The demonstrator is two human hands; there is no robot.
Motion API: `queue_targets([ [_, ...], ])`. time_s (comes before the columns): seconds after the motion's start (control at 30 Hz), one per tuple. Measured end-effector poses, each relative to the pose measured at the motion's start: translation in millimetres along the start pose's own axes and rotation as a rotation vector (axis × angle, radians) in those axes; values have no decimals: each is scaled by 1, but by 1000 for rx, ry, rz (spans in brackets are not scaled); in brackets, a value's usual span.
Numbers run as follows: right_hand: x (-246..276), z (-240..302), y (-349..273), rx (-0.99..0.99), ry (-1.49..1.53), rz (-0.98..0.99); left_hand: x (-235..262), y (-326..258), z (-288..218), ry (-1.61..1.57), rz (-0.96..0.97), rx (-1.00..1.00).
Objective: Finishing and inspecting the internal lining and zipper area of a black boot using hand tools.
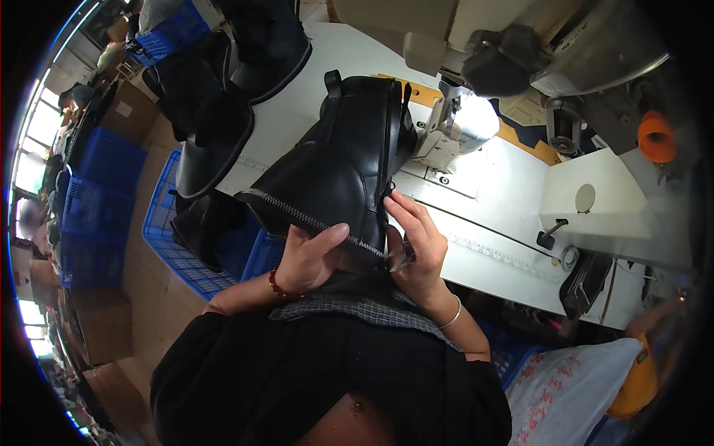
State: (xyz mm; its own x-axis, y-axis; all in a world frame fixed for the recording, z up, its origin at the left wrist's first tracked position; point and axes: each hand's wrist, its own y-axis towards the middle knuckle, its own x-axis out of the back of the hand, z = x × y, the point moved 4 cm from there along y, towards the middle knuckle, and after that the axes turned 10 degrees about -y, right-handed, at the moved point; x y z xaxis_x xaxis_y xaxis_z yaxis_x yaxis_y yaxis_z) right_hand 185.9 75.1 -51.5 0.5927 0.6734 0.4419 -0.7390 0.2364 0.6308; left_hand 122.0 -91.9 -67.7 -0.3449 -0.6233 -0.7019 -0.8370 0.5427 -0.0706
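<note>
A black leather boot upper (327, 167) lies across the near edge of the white table, its shaft pointing away from me. Light zigzag stitching runs along its lower edge. My left hand (309, 260) is closed on that edge, thumb on top and the other fingers hidden beneath. On the right side, my right hand (420, 245) grips the upper by its side seam, with index and middle fingertips on the leather. A small shiny object (402, 257) shows by the right palm; its kind is too unclear to tell. The sewing machine head (454, 130) stands just right of the shaft.
More black boot uppers (216, 111) are heaped at the far left of the table (476, 215). A blue crate (165, 230) stands below on the left. An orange cone (656, 137) is at the far right, and a white plastic bag (565, 394) sits at the lower right.
</note>
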Motion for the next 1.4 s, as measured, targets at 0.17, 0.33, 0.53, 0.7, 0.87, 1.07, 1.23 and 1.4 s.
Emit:
queue_targets([
  [0.17,0,-2,-2,46,-56,-38,-4,3,1,-66,-12,81],
  [0.33,0,-1,-1,85,-66,-76,-1,2,1,-88,-23,100],
  [0.53,-1,-6,-4,67,-81,-75,0,5,4,-99,-12,106],
  [0.7,3,-4,-4,47,-77,-60,-3,5,7,-139,-17,121],
  [0.87,15,-7,-4,-12,-155,48,3,5,9,-94,-36,108],
  [1.07,36,-13,1,-81,-255,158,1,4,3,-35,-74,155],
  [1.23,42,-10,-1,-22,-394,170,0,4,5,1,-54,102],
  [1.4,37,-5,-1,-10,-421,157,-3,4,7,31,-18,91],
])
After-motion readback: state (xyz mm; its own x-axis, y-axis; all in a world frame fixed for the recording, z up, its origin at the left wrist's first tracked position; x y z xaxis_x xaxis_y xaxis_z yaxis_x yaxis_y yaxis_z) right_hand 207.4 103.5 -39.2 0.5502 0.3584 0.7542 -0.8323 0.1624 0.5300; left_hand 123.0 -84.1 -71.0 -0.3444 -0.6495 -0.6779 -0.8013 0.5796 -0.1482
